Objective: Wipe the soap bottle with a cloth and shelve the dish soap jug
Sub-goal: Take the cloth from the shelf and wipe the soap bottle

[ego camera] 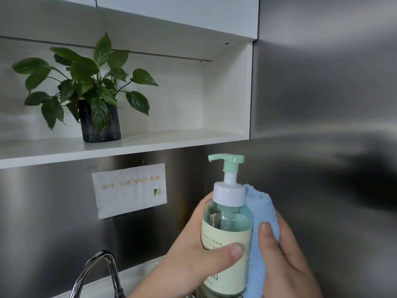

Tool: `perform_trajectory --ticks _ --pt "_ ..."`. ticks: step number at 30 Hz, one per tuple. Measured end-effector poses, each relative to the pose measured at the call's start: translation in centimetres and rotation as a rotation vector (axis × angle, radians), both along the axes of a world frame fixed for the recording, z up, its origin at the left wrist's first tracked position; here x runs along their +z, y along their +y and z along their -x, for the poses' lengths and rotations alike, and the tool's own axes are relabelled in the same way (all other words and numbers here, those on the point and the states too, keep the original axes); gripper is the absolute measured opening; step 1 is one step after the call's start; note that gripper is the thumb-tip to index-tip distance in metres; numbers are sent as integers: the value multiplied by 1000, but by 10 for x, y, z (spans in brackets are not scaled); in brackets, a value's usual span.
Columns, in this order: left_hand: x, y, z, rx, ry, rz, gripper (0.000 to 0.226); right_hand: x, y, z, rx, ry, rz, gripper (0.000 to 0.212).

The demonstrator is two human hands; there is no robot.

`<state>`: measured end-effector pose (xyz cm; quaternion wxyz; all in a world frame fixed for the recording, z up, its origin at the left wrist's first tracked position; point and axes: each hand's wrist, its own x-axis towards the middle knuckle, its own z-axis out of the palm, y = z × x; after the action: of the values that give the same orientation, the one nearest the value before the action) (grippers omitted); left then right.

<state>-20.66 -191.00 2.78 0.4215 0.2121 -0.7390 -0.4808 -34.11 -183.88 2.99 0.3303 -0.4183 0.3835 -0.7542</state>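
Below the wall shelf (171, 138): soap bottle (227, 231), wiping under way.
Left hand (193, 250) grips the bottle upright; right hand (285, 250) grips a blue cloth (260, 214) pressed to its side. Dish soap jug not in view; shelving apparently still to do.

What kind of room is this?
Probably a kitchen or pantry sink corner: a curved tap against steel walls, a shelf with a plant, and a soap bottle being wiped.
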Motion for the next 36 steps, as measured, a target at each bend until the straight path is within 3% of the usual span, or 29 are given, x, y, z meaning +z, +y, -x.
perform_trajectory --ticks 5,9,12,17,21,25,28,29,30,32,34,36 --pt "-4 6 15 450 -61 78 68 2 -15 8 -200 203 203 35" --pt "-11 6 25 626 -146 57 71 12 -31 21 -595 832 470 46" --pt "-13 5 31 664 -137 36 69 9 -51 27 -710 1107 597 39" --pt "-8 1 36 742 -217 86 74 3 -63 18 -689 1198 539 53" --pt "-8 0 33 815 -328 222 63 13 -56 11 -724 1369 423 55" --pt "-12 3 35 855 -474 332 87 23 -52 3 -777 1429 189 51" --pt "-17 -7 42 737 -461 202 84 22 -56 3 -743 1461 128 51" --pt "-19 -12 42 692 -384 109 77 18 -56 8 -688 1420 165 51" --pt "-22 -17 40 651 -299 31 72 14 -53 13 -589 1259 186 50" --pt "-27 -24 32 544 -189 -45 67 15 -44 21 -331 666 160 41" --pt "-30 -27 23 412 -135 -77 67 13 -47 34 -319 131 132 34" --pt "-30 -29 17 259 -134 -96 64 10 -61 50 -227 -19 -10 24"
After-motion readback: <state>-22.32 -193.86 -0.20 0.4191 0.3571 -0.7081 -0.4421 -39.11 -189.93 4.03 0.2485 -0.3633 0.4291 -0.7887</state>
